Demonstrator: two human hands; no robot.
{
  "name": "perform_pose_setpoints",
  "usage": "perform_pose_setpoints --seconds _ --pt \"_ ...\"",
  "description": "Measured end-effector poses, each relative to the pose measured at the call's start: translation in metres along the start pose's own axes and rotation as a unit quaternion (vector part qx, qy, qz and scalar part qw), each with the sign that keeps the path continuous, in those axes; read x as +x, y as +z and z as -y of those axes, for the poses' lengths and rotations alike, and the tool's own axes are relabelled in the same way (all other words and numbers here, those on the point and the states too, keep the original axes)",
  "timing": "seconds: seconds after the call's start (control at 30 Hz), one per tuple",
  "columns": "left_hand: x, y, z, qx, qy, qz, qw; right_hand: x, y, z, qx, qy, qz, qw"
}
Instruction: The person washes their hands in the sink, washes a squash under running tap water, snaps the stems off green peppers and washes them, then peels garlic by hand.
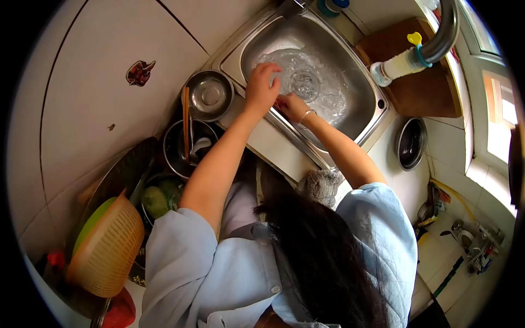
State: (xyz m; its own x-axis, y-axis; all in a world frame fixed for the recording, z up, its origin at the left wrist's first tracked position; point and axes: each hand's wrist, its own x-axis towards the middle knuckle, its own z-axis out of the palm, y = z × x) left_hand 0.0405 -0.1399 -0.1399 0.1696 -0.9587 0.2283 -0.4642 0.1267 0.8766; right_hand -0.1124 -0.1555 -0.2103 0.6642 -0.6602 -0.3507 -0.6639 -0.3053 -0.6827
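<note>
My left hand is over the near-left rim of the steel sink, its fingers loosely bent and the thumb apart. Nothing shows in it. Close beside it, my right hand is low at the same rim, fingers curled in and wrist wearing a bracelet. Something small and reddish shows by its fingertips, but I cannot tell what it is. Clear, rippled water lies in the basin around the drain.
A curved faucet with a pale nozzle hangs over the sink's right side. Left of the sink are a steel bowl and a pot with chopsticks and a spoon. A dark bowl stands right; an orange basket lower left.
</note>
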Motion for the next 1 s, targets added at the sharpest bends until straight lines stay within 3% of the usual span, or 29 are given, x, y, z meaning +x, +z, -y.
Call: perform_pose_setpoints --seconds 0.07,0.17,0.3,0.37,0.4,0.43,0.5,0.63,0.7,0.77,0.83,0.9,1.0 --pt "-0.008 0.001 -0.005 0.068 0.039 0.003 0.997 0.001 0.014 -0.014 0.125 0.011 -0.053 0.991" --pt "-0.010 0.005 -0.012 0.122 0.034 0.037 0.991 0.039 -0.003 0.023 0.030 -0.211 -0.224 0.951" --pt "-0.010 0.009 -0.011 0.162 0.023 0.031 0.986 0.090 -0.033 -0.015 0.115 -0.017 -0.204 0.972" --pt "-0.010 0.009 -0.011 0.165 0.022 0.030 0.986 0.049 -0.087 -0.003 0.165 0.123 -0.185 0.961" --pt "-0.011 0.009 -0.013 0.167 0.017 0.031 0.985 0.036 -0.078 -0.045 0.071 0.137 -0.239 0.959" --pt "-0.011 0.009 -0.015 0.168 0.013 0.030 0.985 0.019 -0.069 -0.076 -0.063 0.133 -0.249 0.957" --pt "-0.013 0.010 -0.016 0.175 0.004 0.032 0.984 -0.027 -0.056 -0.110 -0.362 0.117 -0.227 0.897" --pt "-0.011 0.010 -0.014 0.183 0.016 0.035 0.982 -0.076 -0.026 -0.066 -0.148 0.178 -0.039 0.972" --pt "-0.011 0.009 -0.016 0.186 0.016 0.041 0.982 -0.059 -0.015 -0.031 -0.083 0.073 0.015 0.994" --pt "-0.011 0.008 -0.016 0.191 0.009 0.048 0.980 -0.024 -0.006 -0.011 -0.119 -0.021 -0.054 0.991" --pt "-0.010 0.010 -0.015 0.203 0.009 0.054 0.978 0.022 -0.005 -0.009 -0.203 -0.036 -0.152 0.967" --pt "-0.011 0.010 -0.013 0.201 0.025 0.045 0.978 0.034 -0.041 -0.011 -0.206 -0.009 -0.133 0.969" --pt "-0.011 0.008 -0.020 0.211 0.012 0.045 0.976 0.015 -0.068 -0.047 -0.313 0.084 -0.195 0.926"
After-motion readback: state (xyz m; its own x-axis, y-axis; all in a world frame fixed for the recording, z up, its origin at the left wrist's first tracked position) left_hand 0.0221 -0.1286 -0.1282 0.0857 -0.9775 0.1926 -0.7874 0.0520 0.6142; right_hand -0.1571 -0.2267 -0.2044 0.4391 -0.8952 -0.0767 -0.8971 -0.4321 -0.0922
